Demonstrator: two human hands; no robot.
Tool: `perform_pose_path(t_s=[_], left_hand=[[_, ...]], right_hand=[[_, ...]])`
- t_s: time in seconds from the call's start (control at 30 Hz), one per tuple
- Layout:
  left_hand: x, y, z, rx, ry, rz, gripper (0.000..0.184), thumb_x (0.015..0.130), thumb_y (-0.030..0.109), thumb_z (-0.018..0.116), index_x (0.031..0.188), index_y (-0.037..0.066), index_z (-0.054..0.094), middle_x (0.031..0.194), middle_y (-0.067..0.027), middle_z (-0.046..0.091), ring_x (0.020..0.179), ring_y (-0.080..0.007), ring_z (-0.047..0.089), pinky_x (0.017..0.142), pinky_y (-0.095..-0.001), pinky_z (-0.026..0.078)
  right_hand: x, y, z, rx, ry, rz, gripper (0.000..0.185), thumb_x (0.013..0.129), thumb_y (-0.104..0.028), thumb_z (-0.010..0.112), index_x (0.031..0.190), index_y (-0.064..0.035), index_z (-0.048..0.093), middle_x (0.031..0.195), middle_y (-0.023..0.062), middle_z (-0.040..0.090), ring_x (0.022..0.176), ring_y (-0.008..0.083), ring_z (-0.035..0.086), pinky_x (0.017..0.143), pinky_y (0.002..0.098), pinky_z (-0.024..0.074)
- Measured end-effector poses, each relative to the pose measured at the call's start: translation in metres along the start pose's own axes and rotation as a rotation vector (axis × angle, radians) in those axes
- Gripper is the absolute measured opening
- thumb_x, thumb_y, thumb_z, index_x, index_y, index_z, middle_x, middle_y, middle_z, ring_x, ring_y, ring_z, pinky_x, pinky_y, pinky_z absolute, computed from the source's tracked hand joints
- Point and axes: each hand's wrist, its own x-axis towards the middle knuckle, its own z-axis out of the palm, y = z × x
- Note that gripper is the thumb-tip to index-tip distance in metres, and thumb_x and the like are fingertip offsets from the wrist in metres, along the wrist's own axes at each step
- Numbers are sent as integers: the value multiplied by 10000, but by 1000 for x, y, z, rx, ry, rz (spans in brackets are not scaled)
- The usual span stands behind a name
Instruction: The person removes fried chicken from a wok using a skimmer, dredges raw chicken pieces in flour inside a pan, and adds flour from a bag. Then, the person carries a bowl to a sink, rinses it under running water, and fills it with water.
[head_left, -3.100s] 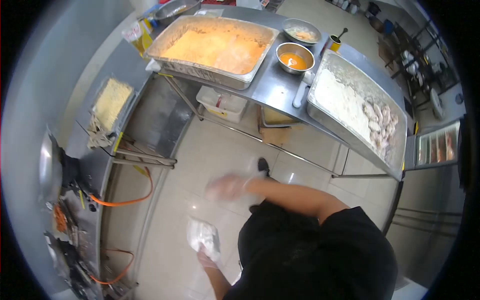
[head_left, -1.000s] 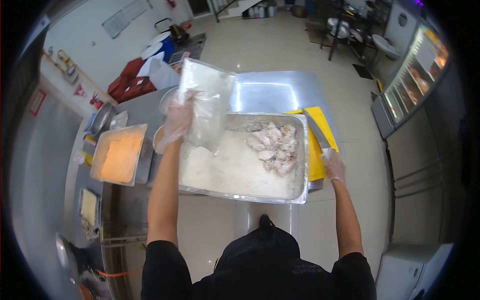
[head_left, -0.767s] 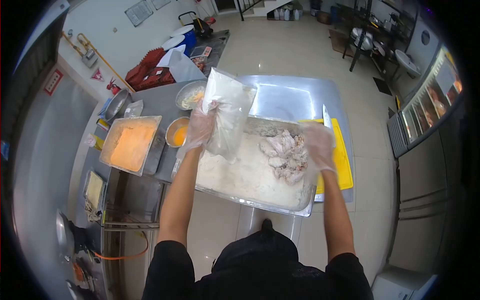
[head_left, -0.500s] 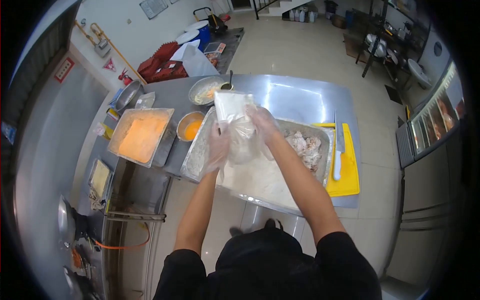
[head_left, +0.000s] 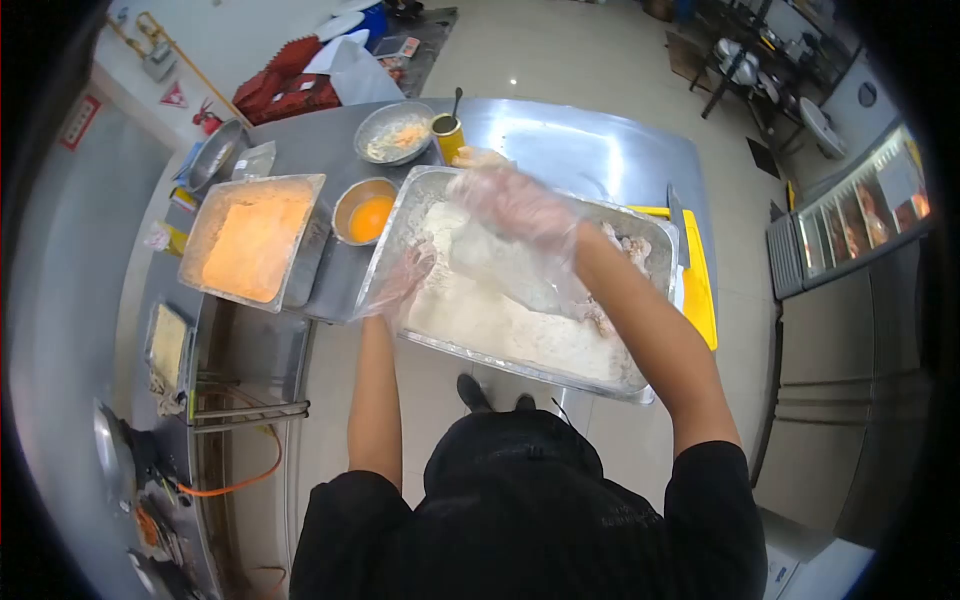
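My left hand (head_left: 403,278), in a clear plastic glove, is over the left side of a large metal tray (head_left: 520,368). Its fingers look apart and hold nothing that I can see. White flour-like powder (head_left: 470,312) covers much of the tray. My gloved right hand (head_left: 515,200), smeared by motion, is above the tray's far side. It appears closed on a clear plastic bag (head_left: 505,268) that hangs below it over the powder. Powder-coated meat pieces (head_left: 638,252) lie at the tray's right end, partly hidden by my right forearm.
Left of the tray stand a bowl of orange-yellow liquid (head_left: 368,216) and a deep pan of orange powder (head_left: 258,240). Behind are a metal bowl (head_left: 393,135) and a yellow can (head_left: 448,137). A knife (head_left: 677,225) rests on the yellow cutting board (head_left: 702,300) at right.
My hands have moved apart: the left came off the bag and lowered leftward, while the right stays with it. The white packet seen at the bag's top no longer shows. The view has shifted.
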Motion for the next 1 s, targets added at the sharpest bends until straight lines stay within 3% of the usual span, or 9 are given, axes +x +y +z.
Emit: perform_pose_path(t_s=[0.07, 0.13, 0.2, 0.4, 0.5, 0.6, 0.7, 0.87, 1.0], left_hand=[[-15, 31, 5, -187, -165, -189, 541, 893, 414, 584, 1264, 25, 527, 1131, -70, 581, 979, -153, 531, 832, -302, 446], [-9, 50, 5, -11, -255, -288, 548, 889, 392, 595, 1284, 22, 506, 1169, -84, 572, 1019, -153, 531, 864, -294, 443], [14, 25, 3, 196, -369, -211, 563, 882, 354, 600, 1308, 8, 472, 1215, -146, 561, 1094, -204, 537, 930, -317, 434], [25, 27, 48, 545, -794, 154, 720, 780, 313, 704, 1344, -24, 409, 1254, -225, 536, 1109, -292, 556, 917, -364, 444], [23, 3, 76, 830, -536, 499, 669, 761, 294, 704, 1303, -15, 462, 1211, -248, 561, 1118, -326, 555, 901, -406, 454], [48, 11, 93, 962, -810, 145, 631, 746, 304, 714, 1255, -10, 513, 1189, -254, 574, 1145, -351, 536, 912, -426, 444], [41, 52, 80, 932, -818, 35, 561, 763, 307, 706, 1206, -2, 554, 1131, -204, 620, 1088, -312, 572, 903, -394, 447], [20, 154, 19, -174, -444, -194, 571, 823, 363, 684, 1260, 32, 522, 1205, -102, 579, 1119, -201, 513, 907, -384, 436], [45, 180, 4, -49, -336, -123, 559, 834, 335, 658, 1236, -20, 503, 1033, -78, 600, 781, -166, 578, 709, -264, 482]], right_hand=[[8, 3, -35, 361, 62, 114, 427, 917, -381, 533, 1143, -22, 575, 1059, 106, 631, 899, 229, 602, 866, 353, 471], [24, 64, -75, -58, 475, 231, 459, 909, -419, 515, 1139, -24, 566, 1072, 143, 626, 936, 278, 611, 915, 387, 459], [11, 123, -107, -886, 423, 406, 438, 910, -405, 492, 1103, -19, 565, 1099, 200, 608, 990, 328, 595, 905, 415, 457], [-123, 149, -52, -803, 268, 457, 422, 869, -350, 559, 1168, -55, 514, 1153, 191, 577, 1061, 326, 553, 892, 413, 445], [-168, 172, -12, -741, 160, 434, 448, 845, -297, 618, 1216, -81, 489, 1134, 168, 592, 1033, 320, 569, 859, 424, 456], [-167, 176, 18, -484, 290, 444, 410, 876, -339, 562, 1182, -70, 517, 1150, 162, 600, 1041, 337, 573, 873, 447, 439], [-141, 163, 24, -604, 348, 399, 393, 865, -360, 561, 1120, -61, 556, 1039, 194, 622, 974, 363, 587, 856, 439, 449], [-94, 148, -23, -500, 466, 403, 330, 845, -338, 552, 845, -11, 603, 795, 185, 607, 783, 349, 590, 741, 448, 454], [-53, 97, -37, -168, 475, 436, 259, 840, -268, 556, 699, -51, 553, 567, 65, 507, 524, 180, 487, 520, 343, 391]])
